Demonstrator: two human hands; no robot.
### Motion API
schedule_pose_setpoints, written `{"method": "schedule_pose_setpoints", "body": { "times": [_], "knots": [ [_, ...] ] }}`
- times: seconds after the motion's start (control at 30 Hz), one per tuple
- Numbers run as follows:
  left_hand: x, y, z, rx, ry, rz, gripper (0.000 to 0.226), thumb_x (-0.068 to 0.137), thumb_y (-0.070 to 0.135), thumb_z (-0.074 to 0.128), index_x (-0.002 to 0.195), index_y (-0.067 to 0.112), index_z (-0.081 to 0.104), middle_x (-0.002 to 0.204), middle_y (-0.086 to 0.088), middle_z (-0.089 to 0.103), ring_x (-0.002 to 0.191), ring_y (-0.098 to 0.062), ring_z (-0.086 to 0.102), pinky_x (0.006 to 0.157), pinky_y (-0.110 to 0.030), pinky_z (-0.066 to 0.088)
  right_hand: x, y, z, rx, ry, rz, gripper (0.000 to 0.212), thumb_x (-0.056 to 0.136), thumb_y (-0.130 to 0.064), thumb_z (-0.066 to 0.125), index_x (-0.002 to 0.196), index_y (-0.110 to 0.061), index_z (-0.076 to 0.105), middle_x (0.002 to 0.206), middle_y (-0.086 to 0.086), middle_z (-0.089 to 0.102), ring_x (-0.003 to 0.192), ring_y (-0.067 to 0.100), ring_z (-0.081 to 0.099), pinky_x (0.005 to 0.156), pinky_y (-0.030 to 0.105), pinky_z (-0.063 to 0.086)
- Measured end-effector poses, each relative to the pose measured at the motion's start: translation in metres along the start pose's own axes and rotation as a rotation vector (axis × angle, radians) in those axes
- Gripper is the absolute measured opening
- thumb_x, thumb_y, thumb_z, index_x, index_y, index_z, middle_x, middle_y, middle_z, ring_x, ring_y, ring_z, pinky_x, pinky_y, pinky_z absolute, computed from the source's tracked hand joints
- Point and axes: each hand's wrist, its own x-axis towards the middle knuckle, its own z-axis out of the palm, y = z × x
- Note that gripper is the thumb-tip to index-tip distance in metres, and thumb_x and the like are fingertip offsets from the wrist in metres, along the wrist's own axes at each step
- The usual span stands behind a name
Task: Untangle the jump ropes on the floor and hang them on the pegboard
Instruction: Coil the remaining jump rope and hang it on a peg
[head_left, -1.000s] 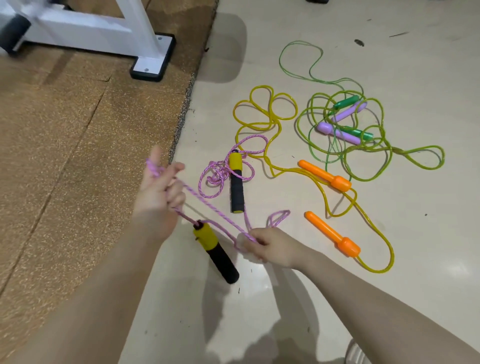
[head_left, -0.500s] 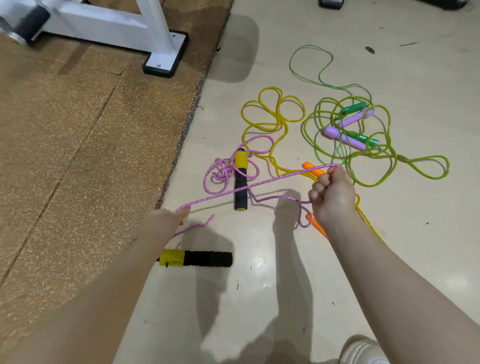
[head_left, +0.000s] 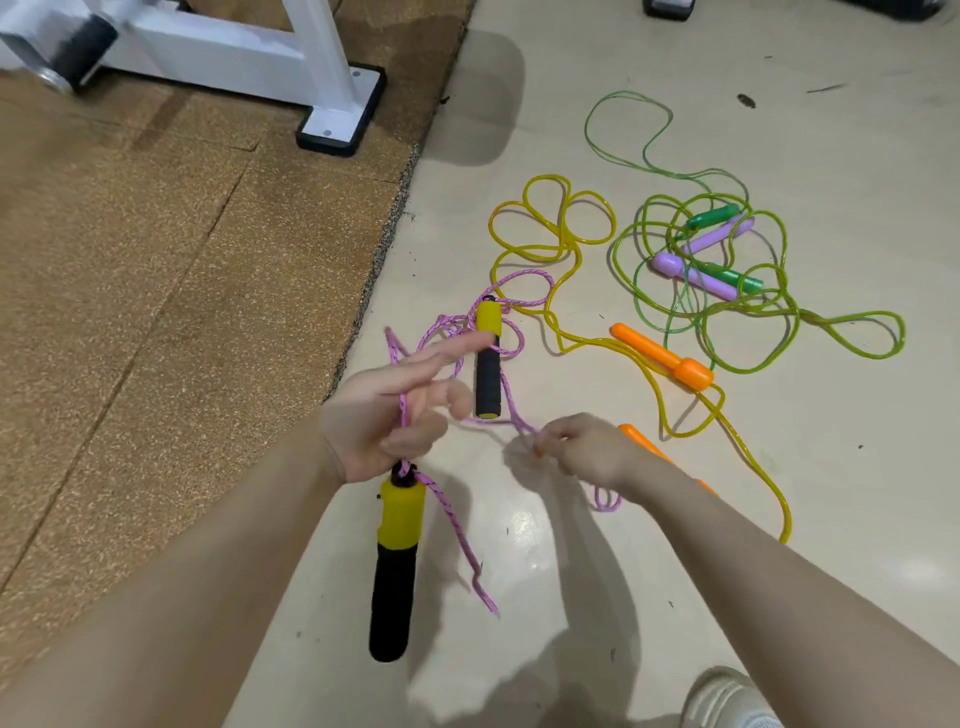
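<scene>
The pink rope (head_left: 457, 525) is the one in hand: one yellow-and-black handle (head_left: 394, 566) hangs below the left hand (head_left: 387, 410), the other handle (head_left: 488, 364) lies on the tile floor (head_left: 779, 519) w/ pink loops bunched round its yellow end. The left hand has the cord running across its palm, held by the thumb and lower fingers as far as can be told, forefinger stretched out straight. The right hand (head_left: 587, 449) pinches the cord btwn thumb and fingertips, low over the floor, the other fingers curled (blur hides the finer detail).

Further out, the yellow rope (head_left: 556, 228) w/ orange handles (head_left: 662, 356) sprawls in loops, its cord lying close against the pink one near the grounded handle; whether they cross cannot be told. Beyond it the green ropes (head_left: 727, 322) sit in a knot w/ purple and green handles (head_left: 696, 275).

Progress looks early: judging by this, rope one is partly freed, nothing is hung, the pegboard isn't in view. Left: finish pink, then the other ropes, then hang all.
</scene>
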Motion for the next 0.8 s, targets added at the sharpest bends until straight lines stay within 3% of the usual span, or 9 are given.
{"method": "schedule_pose_setpoints", "body": {
  "times": [0.1, 0.17, 0.3, 0.4, 0.5, 0.57, 0.63, 0.7, 0.8],
  "knots": [
    [0.005, -0.002, 0.001, -0.003, 0.226, 0.137, 0.037, 0.097, 0.011, 0.032, 0.126, 0.026, 0.05, 0.074, -0.003, 0.068, 0.037, -0.008, 0.051, 0.035, -0.012, 0.04, -0.016, -0.031, 0.003, -0.15, -0.315, -0.143, 0.014, 0.093, -0.029, 0.055, 0.086, -0.027, 0.067, 0.052, -0.018, 0.052, 0.055, -0.005, 0.05, 0.057, 0.011, 0.034],
    [0.007, -0.009, -0.005, -0.053, 0.285, 0.174, 0.04, 0.098, 0.005, 0.031, 0.129, 0.026, 0.046, 0.092, -0.007, 0.073, 0.065, -0.018, 0.07, 0.061, -0.021, 0.058, -0.027, -0.05, 0.0, -0.273, -0.485, -0.243, 0.025, 0.089, -0.034, 0.059, 0.097, -0.014, 0.071, 0.056, -0.009, 0.048, 0.057, 0.006, 0.043, 0.06, 0.02, 0.034],
    [0.004, -0.017, -0.016, -0.042, 0.309, 0.13, 0.049, 0.095, 0.005, 0.037, 0.14, 0.024, 0.037, 0.114, -0.009, 0.068, 0.095, -0.026, 0.069, 0.081, -0.039, 0.055, -0.048, -0.081, -0.017, -0.003, -0.558, -0.488, 0.022, 0.089, -0.018, 0.059, 0.099, -0.002, 0.072, 0.053, -0.015, 0.055, 0.054, -0.004, 0.048, 0.056, 0.009, 0.032],
    [0.001, -0.013, -0.016, 0.098, 0.293, -0.004, 0.044, 0.096, 0.005, 0.038, 0.135, 0.024, 0.042, 0.094, -0.004, 0.074, 0.081, -0.025, 0.072, 0.074, -0.041, 0.059, -0.05, -0.089, -0.039, 0.488, -0.414, -0.664, 0.015, 0.084, -0.02, 0.061, 0.082, -0.009, 0.071, 0.054, -0.004, 0.059, 0.051, -0.001, 0.043, 0.053, 0.018, 0.027],
    [-0.002, -0.015, -0.01, 0.21, 0.203, -0.093, 0.04, 0.1, 0.01, 0.033, 0.136, 0.025, 0.043, 0.113, -0.008, 0.069, 0.101, -0.031, 0.067, 0.092, -0.039, 0.05, -0.045, -0.087, -0.058, 0.712, -0.31, -0.775, 0.024, 0.075, -0.044, 0.065, 0.07, -0.02, 0.068, 0.062, 0.009, 0.049, 0.055, 0.015, 0.039, 0.055, 0.04, 0.019],
    [-0.004, -0.018, 0.0, 0.266, 0.137, -0.125, 0.038, 0.101, 0.018, 0.03, 0.136, 0.028, 0.04, 0.112, -0.01, 0.069, 0.095, -0.028, 0.069, 0.088, -0.036, 0.054, -0.043, -0.09, -0.061, 0.792, -0.261, -0.806, 0.019, 0.08, -0.03, 0.061, 0.064, -0.019, 0.065, 0.061, 0.004, 0.049, 0.053, 0.015, 0.038, 0.054, 0.036, 0.02],
    [-0.004, -0.019, 0.01, 0.348, 0.084, -0.196, 0.041, 0.098, 0.039, 0.028, 0.137, 0.029, 0.039, 0.092, -0.01, 0.073, 0.061, -0.024, 0.067, 0.059, -0.027, 0.055, -0.037, -0.093, -0.06, 0.993, -0.099, -0.687, 0.027, 0.083, -0.017, 0.048, 0.06, -0.016, 0.06, 0.058, -0.001, 0.048, 0.047, 0.011, 0.034, 0.048, 0.026, 0.02],
    [-0.005, -0.018, 0.014, 0.401, 0.01, -0.264, 0.063, 0.083, 0.065, 0.023, 0.13, 0.031, 0.047, 0.07, -0.008, 0.067, 0.032, -0.016, 0.042, 0.04, -0.017, 0.031, -0.025, -0.089, -0.055, 0.998, 0.185, -0.501, 0.029, 0.089, -0.015, 0.044, 0.062, -0.016, 0.053, 0.058, -0.002, 0.041, 0.041, 0.007, 0.028, 0.043, 0.019, 0.017],
    [-0.006, -0.016, 0.014, 0.29, -0.21, -0.292, 0.086, 0.064, 0.089, 0.021, 0.119, 0.036, 0.061, 0.059, -0.004, 0.061, 0.025, -0.007, 0.023, 0.054, -0.024, 0.009, -0.003, -0.066, -0.04, 0.705, 0.479, -0.176, 0.03, 0.091, -0.011, 0.04, 0.062, -0.019, 0.047, 0.056, -0.004, 0.038, 0.042, 0.008, 0.03, 0.044, 0.02, 0.021]
  ]
}}
